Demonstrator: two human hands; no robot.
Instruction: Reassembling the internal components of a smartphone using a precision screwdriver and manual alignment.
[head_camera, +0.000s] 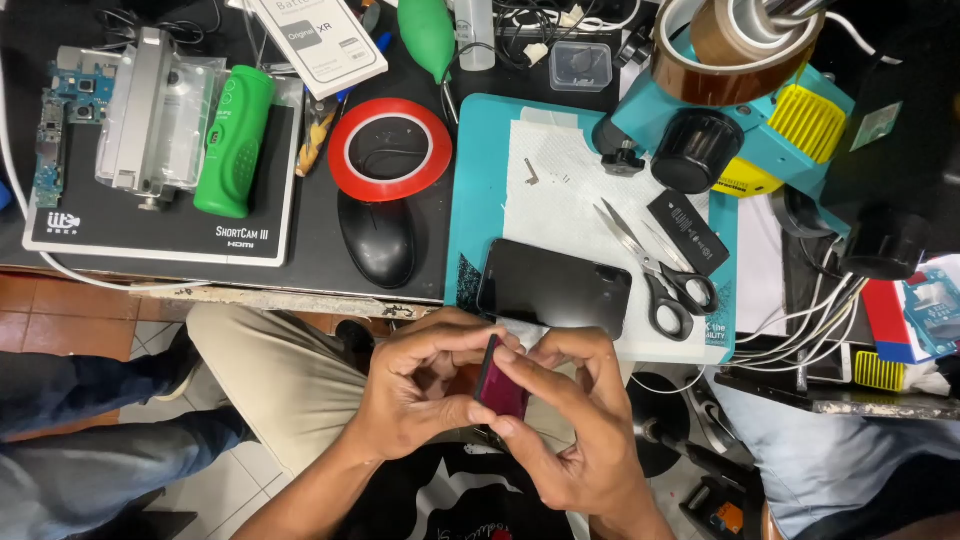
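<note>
so, a small dark phone with a reddish-purple screen (500, 385) is being held just off the near edge of the workbench, above a lap in beige trousers (290, 375). it's pinched from both sides: the left hand (420, 395) is curled around its left edge, fingers bent and pressed close together, thumb tip set against the lower corner. the right hand (575, 420) is wrapped around the right edge, index finger laid across the top, thumb pressed on the lower face.

just beyond the hands, a black phone back cover (555, 287) is laid flat on a white sheet over a teal work mat (470, 200). scissors with black handles (660, 270) are placed to the right of it, with a small black battery (688, 232) just past them. a black computer mouse (378, 238) is parked to the left of the mat, and a red-rimmed tape roll (391, 150) rests at its far end. further left, a green cylindrical tool (235, 140) and a clear plastic case (160, 120) are sat on a black box. a big roll of amber tape (735, 50) can be seen at the far right, above a teal and yellow device (790, 130).
</note>
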